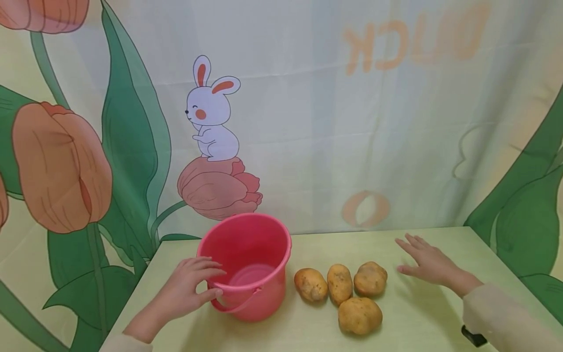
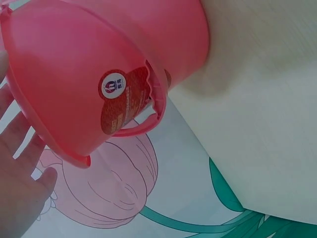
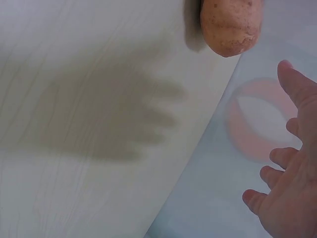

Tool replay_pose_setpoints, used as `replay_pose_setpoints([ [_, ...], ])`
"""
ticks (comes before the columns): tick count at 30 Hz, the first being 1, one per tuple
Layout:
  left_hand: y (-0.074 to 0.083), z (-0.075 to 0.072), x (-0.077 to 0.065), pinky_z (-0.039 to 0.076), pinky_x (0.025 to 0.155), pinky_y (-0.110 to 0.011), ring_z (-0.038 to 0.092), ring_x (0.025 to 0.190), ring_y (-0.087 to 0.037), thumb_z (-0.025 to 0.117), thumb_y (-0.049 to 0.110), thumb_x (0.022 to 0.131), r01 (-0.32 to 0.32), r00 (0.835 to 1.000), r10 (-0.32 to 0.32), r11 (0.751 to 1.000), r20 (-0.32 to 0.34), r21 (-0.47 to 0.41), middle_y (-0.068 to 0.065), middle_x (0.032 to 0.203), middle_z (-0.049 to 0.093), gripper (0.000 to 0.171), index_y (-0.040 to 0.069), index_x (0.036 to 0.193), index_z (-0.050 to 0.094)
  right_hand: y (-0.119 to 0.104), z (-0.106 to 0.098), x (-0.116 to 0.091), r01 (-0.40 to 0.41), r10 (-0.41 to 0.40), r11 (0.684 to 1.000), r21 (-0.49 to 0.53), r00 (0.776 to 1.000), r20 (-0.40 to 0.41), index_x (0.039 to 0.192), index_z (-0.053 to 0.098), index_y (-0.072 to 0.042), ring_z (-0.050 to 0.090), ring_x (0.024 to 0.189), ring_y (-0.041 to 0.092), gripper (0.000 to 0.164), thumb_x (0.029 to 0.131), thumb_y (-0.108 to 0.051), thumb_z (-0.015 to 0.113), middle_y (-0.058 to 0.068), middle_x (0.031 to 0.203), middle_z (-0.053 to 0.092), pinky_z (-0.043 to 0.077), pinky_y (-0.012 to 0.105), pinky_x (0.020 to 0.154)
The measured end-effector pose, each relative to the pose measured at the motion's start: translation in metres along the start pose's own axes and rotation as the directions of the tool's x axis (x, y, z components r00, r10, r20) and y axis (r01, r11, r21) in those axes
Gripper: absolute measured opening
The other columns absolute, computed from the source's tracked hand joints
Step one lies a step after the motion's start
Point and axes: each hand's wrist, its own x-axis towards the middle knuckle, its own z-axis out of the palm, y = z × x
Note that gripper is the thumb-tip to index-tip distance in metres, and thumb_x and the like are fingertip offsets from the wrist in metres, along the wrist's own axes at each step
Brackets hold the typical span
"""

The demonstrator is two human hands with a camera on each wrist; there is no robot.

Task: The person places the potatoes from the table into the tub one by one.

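A pink bucket (image 1: 264, 293) stands upright on the table, its handle hanging down at the front. My left hand (image 1: 186, 288) is at the bucket's left rim, fingers spread and thumb apart, and the left wrist view shows the fingers (image 2: 20, 136) right beside that rim. Several potatoes (image 1: 340, 284) lie in a group to the right of the bucket, three in a row and one large potato (image 1: 359, 316) in front. My right hand (image 1: 428, 261) hovers above the table, right of the potatoes, fingers extended and holding nothing. One potato (image 3: 231, 25) shows at the top of the right wrist view.
The pale table (image 1: 413, 322) ends at the back against a hanging cloth (image 1: 308, 122) printed with tulips and a rabbit. A black band (image 1: 473, 337) shows below the right sleeve (image 1: 497, 313). The bucket bears a red label (image 2: 124, 99).
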Motion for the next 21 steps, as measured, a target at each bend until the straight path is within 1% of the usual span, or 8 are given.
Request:
replay_pose_setpoints([
  [2, 0.001, 0.000, 0.000, 0.043, 0.082, -0.045, 0.048, 0.105, -0.018, 0.073, 0.035, 0.068, -0.021, 1.000, 0.021, 1.000, -0.006, -0.005, 0.007, 0.105, 0.060, 0.037, 0.022, 0.102, 0.065, -0.002, 0.001, 0.001, 0.004, -0.004, 1.000, 0.012, 1.000, 0.004, 0.131, 0.037, -0.002, 0.027, 0.121, 0.050, 0.075, 0.076, -0.047, 0.061, 0.031, 0.135, 0.028, 0.028, 0.064, 0.089],
  [5, 0.001, 0.001, 0.000, 0.045, 0.078, -0.037, 0.050, 0.094, -0.009, 0.074, 0.033, 0.068, -0.056, 0.998, 0.056, 0.998, -0.019, -0.009, 0.013, 0.096, 0.059, 0.032, 0.024, 0.097, 0.065, -0.003, 0.004, 0.002, 0.008, -0.008, 1.000, 0.027, 1.000, 0.003, 0.131, 0.038, -0.003, 0.028, 0.121, 0.048, 0.075, 0.076, -0.048, 0.061, 0.030, 0.135, 0.029, 0.031, 0.062, 0.088],
  [9, 0.001, 0.002, 0.000, 0.045, 0.073, -0.030, 0.049, 0.084, -0.002, 0.074, 0.030, 0.068, -0.071, 0.997, 0.070, 0.997, -0.022, -0.017, 0.019, 0.089, 0.056, 0.025, 0.027, 0.091, 0.065, -0.006, 0.007, 0.004, 0.018, -0.017, 0.999, 0.037, 1.000, -0.004, 0.130, 0.040, -0.004, 0.033, 0.120, 0.047, 0.075, 0.075, -0.049, 0.062, 0.029, 0.135, 0.030, 0.035, 0.060, 0.085],
  [13, 0.001, 0.001, -0.001, 0.044, 0.071, -0.030, 0.048, 0.080, -0.001, 0.073, 0.030, 0.070, -0.090, 0.996, 0.089, 0.996, -0.023, -0.026, 0.020, 0.085, 0.054, 0.019, 0.029, 0.087, 0.064, -0.008, 0.010, 0.006, 0.033, -0.032, 0.999, 0.030, 0.999, -0.020, 0.128, 0.042, -0.003, 0.036, 0.117, 0.047, 0.072, 0.074, -0.045, 0.065, 0.029, 0.133, 0.033, 0.038, 0.059, 0.081],
  [16, 0.002, 0.001, -0.001, 0.044, 0.071, -0.031, 0.048, 0.081, -0.002, 0.072, 0.029, 0.071, -0.106, 0.994, 0.105, 0.994, -0.024, -0.035, 0.018, 0.084, 0.054, 0.017, 0.027, 0.085, 0.064, -0.009, 0.013, 0.007, 0.034, -0.034, 0.999, 0.029, 0.999, -0.023, 0.128, 0.042, -0.003, 0.037, 0.116, 0.046, 0.070, 0.074, -0.041, 0.067, 0.028, 0.134, 0.034, 0.039, 0.059, 0.080],
  [18, 0.002, 0.001, -0.001, 0.044, 0.071, -0.030, 0.047, 0.081, -0.002, 0.073, 0.027, 0.071, -0.105, 0.994, 0.104, 0.994, -0.025, -0.041, 0.018, 0.083, 0.053, 0.016, 0.026, 0.084, 0.065, -0.009, 0.014, 0.007, 0.032, -0.031, 0.999, 0.034, 0.999, -0.019, 0.128, 0.042, -0.003, 0.038, 0.116, 0.046, 0.069, 0.074, -0.038, 0.067, 0.027, 0.134, 0.034, 0.039, 0.059, 0.080],
  [21, 0.002, 0.001, -0.001, 0.043, 0.070, -0.029, 0.047, 0.081, -0.003, 0.073, 0.024, 0.071, -0.112, 0.993, 0.110, 0.993, -0.033, -0.044, 0.018, 0.082, 0.053, 0.015, 0.025, 0.083, 0.065, -0.011, 0.015, 0.008, 0.026, -0.026, 0.999, 0.042, 1.000, -0.011, 0.128, 0.042, -0.003, 0.038, 0.116, 0.047, 0.070, 0.073, -0.038, 0.068, 0.027, 0.134, 0.034, 0.039, 0.059, 0.079],
])
